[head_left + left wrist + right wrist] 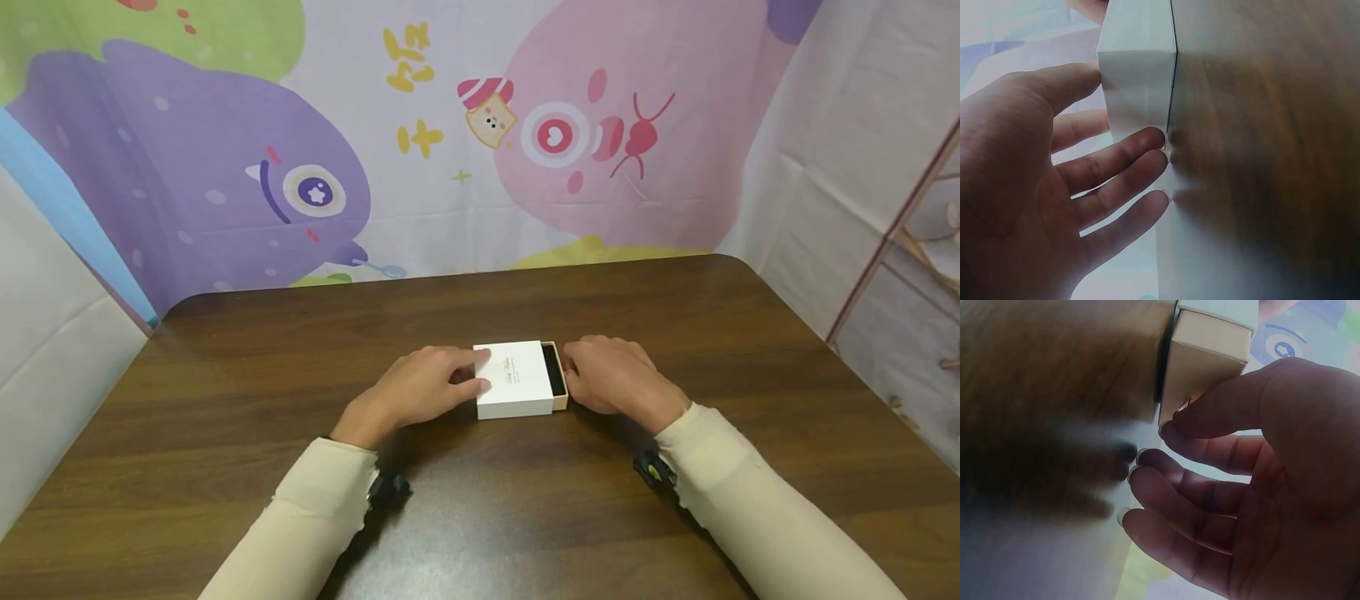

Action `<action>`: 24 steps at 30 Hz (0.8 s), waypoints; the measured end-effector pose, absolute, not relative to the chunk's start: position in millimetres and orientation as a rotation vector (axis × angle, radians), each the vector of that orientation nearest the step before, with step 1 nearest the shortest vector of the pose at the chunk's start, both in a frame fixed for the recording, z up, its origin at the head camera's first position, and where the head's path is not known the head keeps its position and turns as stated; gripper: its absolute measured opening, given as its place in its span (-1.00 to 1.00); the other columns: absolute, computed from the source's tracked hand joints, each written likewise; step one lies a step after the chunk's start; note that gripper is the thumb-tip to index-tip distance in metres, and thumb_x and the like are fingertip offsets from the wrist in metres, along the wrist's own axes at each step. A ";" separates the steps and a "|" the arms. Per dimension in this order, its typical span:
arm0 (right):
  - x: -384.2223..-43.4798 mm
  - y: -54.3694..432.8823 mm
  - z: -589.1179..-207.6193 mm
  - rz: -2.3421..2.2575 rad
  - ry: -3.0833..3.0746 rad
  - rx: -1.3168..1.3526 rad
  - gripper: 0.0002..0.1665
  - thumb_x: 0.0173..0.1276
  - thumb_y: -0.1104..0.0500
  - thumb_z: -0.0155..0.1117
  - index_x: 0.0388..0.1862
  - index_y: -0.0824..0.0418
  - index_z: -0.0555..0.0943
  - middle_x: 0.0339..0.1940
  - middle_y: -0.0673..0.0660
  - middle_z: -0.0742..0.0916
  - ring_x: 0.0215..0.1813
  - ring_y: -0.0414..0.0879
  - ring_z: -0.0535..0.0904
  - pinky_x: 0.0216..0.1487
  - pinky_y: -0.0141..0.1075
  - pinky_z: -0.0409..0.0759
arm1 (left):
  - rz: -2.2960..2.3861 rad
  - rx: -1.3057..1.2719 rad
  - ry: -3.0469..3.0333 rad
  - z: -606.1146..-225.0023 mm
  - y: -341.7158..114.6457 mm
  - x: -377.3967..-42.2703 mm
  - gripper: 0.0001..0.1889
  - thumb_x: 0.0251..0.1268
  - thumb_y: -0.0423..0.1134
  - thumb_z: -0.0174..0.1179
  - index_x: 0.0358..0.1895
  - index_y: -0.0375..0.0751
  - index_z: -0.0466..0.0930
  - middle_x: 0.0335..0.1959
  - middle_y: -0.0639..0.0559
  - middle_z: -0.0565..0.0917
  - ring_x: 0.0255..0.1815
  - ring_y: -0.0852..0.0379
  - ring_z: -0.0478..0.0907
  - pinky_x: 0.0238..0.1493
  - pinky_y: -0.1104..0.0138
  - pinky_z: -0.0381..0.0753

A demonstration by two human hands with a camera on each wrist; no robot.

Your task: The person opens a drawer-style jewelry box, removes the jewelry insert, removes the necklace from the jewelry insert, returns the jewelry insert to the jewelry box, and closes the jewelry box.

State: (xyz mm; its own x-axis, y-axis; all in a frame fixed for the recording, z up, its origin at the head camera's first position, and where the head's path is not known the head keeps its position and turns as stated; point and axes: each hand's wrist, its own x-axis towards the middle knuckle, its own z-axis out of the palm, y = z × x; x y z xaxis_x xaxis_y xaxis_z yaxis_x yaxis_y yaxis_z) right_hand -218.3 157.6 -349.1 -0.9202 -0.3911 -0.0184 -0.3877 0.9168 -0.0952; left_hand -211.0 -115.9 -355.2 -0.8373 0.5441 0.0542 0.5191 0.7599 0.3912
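A small white drawer-style gift box [513, 379] with gold script on its sleeve lies on the brown table. Its tan inner drawer [559, 402], dark inside, sticks out a little way at the right. My left hand [420, 385] rests its thumb and index fingertips on the sleeve's top near the left edge. In the left wrist view, its other fingers [1119, 165] reach down beside the box to the tabletop. At the drawer's right end, my right hand [615, 375] pinches a small pull tab [1185, 403] between thumb and index finger, mostly hidden by them.
The wood-grain table [480, 517] has rounded far corners. Behind it hangs a cloth [450, 225] printed with cartoon figures, and pale cloth panels [825, 208] flank both sides. Dark straps with devices [656, 471] sit at both wrists.
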 end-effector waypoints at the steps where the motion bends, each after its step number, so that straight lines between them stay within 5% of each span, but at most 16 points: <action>1: -218.3 157.6 -349.1 -0.139 3.039 -0.615 -0.79 0.28 0.20 0.08 -0.56 0.03 0.47 -0.50 0.01 0.55 -0.43 -0.05 0.46 -0.52 -0.10 0.43 | 0.614 0.874 2.887 -355.3 -115.9 -211.0 -0.45 0.44 0.03 0.19 0.44 0.02 0.44 -0.16 0.19 0.68 -0.24 0.22 0.51 -0.30 0.24 0.47; 24: -218.3 157.2 -348.5 -0.137 3.029 -0.605 -0.80 0.28 0.20 0.08 -0.55 0.05 0.47 -0.49 0.02 0.56 -0.43 -0.05 0.46 -0.52 -0.09 0.43 | 0.605 0.876 2.890 -355.2 -115.7 -211.2 -0.45 0.44 0.02 0.20 0.44 0.00 0.45 -0.19 0.18 0.67 -0.23 0.21 0.50 -0.26 0.23 0.48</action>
State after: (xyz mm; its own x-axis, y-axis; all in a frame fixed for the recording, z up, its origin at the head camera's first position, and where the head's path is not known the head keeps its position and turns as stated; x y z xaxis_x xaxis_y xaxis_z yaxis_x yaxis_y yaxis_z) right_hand -218.3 157.2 -348.5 -0.9222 -0.3856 -0.0308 -0.3812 0.9194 -0.0965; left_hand -211.2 -115.7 -355.2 -0.8363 0.5456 0.0537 0.5213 0.7611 0.3860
